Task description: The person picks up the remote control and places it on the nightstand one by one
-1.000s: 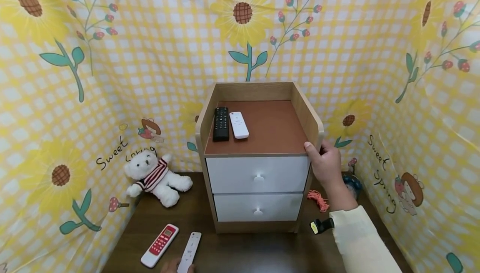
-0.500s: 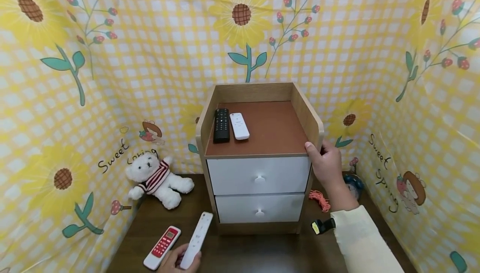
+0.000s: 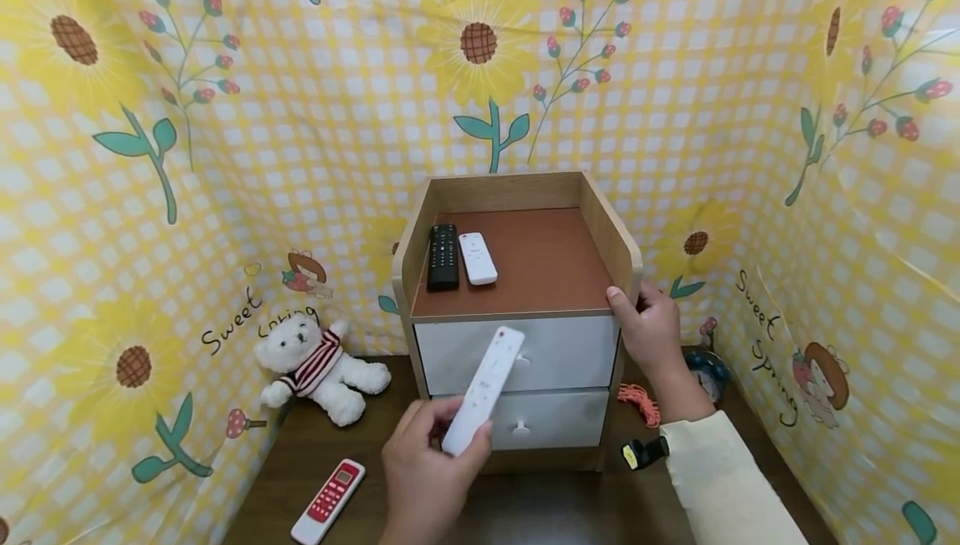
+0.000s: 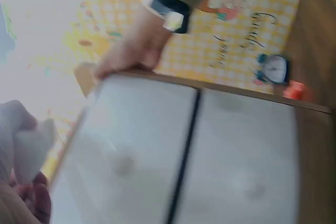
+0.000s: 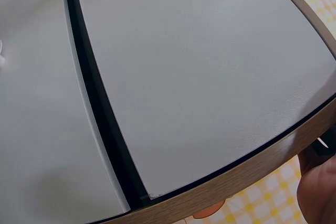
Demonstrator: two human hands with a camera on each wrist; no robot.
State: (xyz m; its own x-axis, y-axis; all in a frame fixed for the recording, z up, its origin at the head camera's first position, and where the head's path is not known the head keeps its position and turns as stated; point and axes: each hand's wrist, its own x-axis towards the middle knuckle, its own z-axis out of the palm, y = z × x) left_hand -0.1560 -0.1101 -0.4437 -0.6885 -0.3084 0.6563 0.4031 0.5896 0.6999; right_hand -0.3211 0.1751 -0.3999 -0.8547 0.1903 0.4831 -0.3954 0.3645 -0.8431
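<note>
My left hand [image 3: 435, 462] grips the lower end of a white remote control [image 3: 486, 387], held up in front of the drawers of a small wooden cabinet [image 3: 540, 462]. In the left wrist view that remote [image 4: 32, 148] is blurred. My right hand [image 3: 648, 324] holds the right side panel of the cabinet near its top front corner, thumb on the inner side; its other fingers are partly hidden behind the panel. On the cabinet's brown top lie a black remote [image 3: 443, 257] and a shorter white remote [image 3: 477, 258], side by side at the left.
A red-and-white remote [image 3: 328, 502] lies on the dark table at the front left. Behind it a white teddy bear [image 3: 318, 366] leans against the patterned cloth. To the cabinet's right are an orange cord bundle [image 3: 639, 405] and a dark teal alarm clock [image 3: 707, 374].
My left hand has lifted the white remote from the table's front and carried it up and to the right, before the drawers. The right hand keeps its hold on the cabinet side.
</note>
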